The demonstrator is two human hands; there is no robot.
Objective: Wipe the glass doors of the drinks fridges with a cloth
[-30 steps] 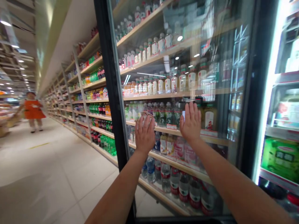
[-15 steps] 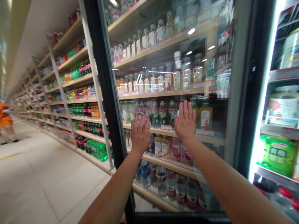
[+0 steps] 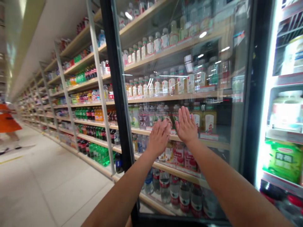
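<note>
In the head view the glass door (image 3: pixel 151 72) of a drinks cooler, framed in black, stands in front of me. My left hand (image 3: pixel 159 137) lies against or very near the pane, fingers extended and slightly blurred. A pale pinkish patch shows at its fingertips; I cannot tell whether it is a cloth or a reflection. To its right, my right hand (image 3: pixel 187 124) is flat with its palm toward the glass and fingers extended. Both hands are at mid height of the door. Behind the pane, wooden shelves (image 3: pixel 165 97) show rows of bottles.
Long drink shelves (image 3: pixel 82 121) run away on the left beside a tiled floor (image 3: pixel 59 189). A person in orange (image 3: pixel 9 118) is in the aisle at far left. At right, the lit cooler interior holds a green package (image 3: pixel 282 160) and bottles.
My left hand has moved right across the door, closer to my right hand. My right hand stays at nearly the same place. The view has shifted slightly, showing more of the left shelves.
</note>
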